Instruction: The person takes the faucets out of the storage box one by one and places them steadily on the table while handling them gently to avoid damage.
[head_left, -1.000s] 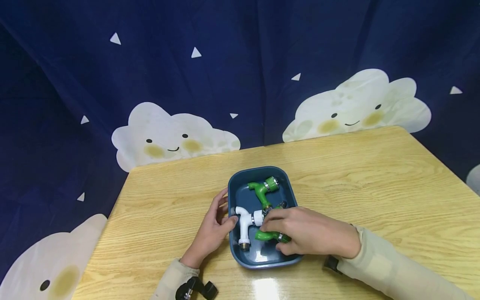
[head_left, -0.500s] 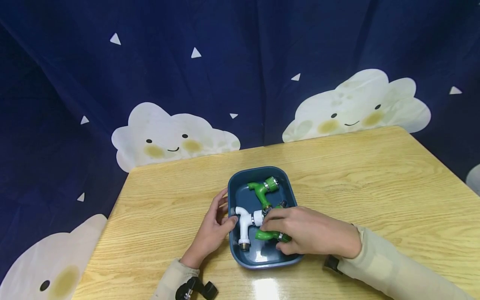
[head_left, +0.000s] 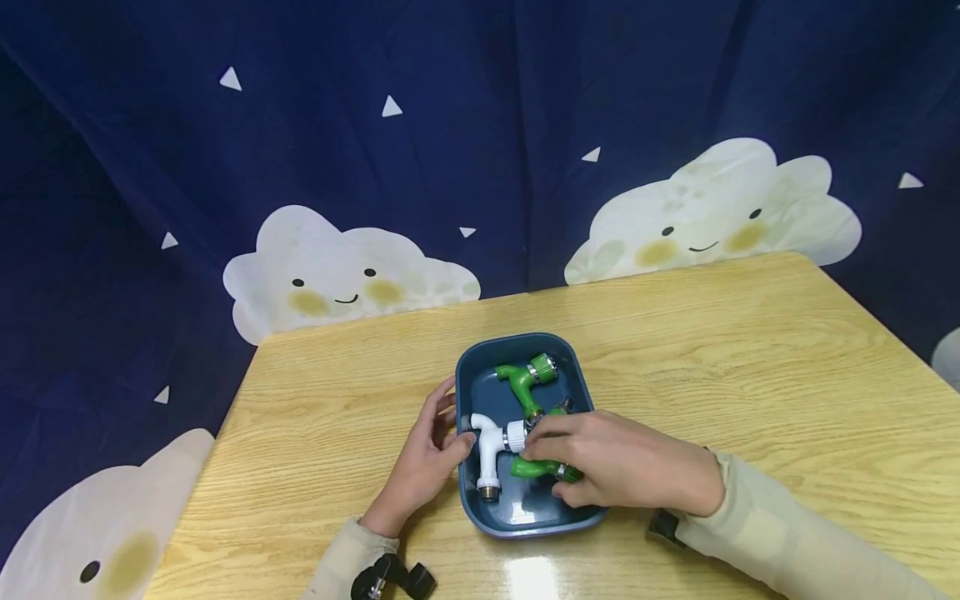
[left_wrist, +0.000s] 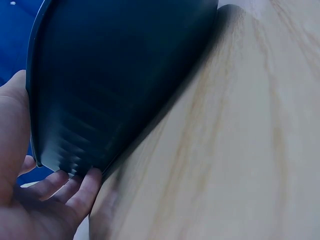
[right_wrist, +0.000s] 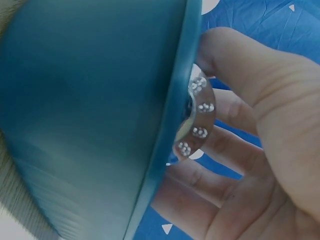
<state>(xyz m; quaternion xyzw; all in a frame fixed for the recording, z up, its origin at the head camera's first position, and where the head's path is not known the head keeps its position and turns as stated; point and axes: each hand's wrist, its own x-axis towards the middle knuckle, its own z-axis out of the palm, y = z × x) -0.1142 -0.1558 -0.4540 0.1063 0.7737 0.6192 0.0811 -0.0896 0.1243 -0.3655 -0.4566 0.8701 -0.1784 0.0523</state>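
Note:
A dark blue basin (head_left: 525, 515) holds several taps. My left hand (head_left: 420, 467) grips its left side, thumb over the rim and fingers along the outer wall. Inside lie a white tap (head_left: 489, 457), a green tap (head_left: 519, 385) at the far end and another green tap (head_left: 529, 469) below my right hand (head_left: 618, 462). That hand reaches over the right rim with curled fingers. Between its thumb and fingers, the right wrist view shows a translucent brown curved band (right_wrist: 204, 117) with sparkly clusters, partly hidden by the rim; its kind is unclear.
A further green and dark piece (head_left: 564, 407) shows partly beside the right hand. The basin stands on a wooden table (head_left: 337, 400), whose far edge meets a dark blue curtain (head_left: 450, 150) with cloud prints.

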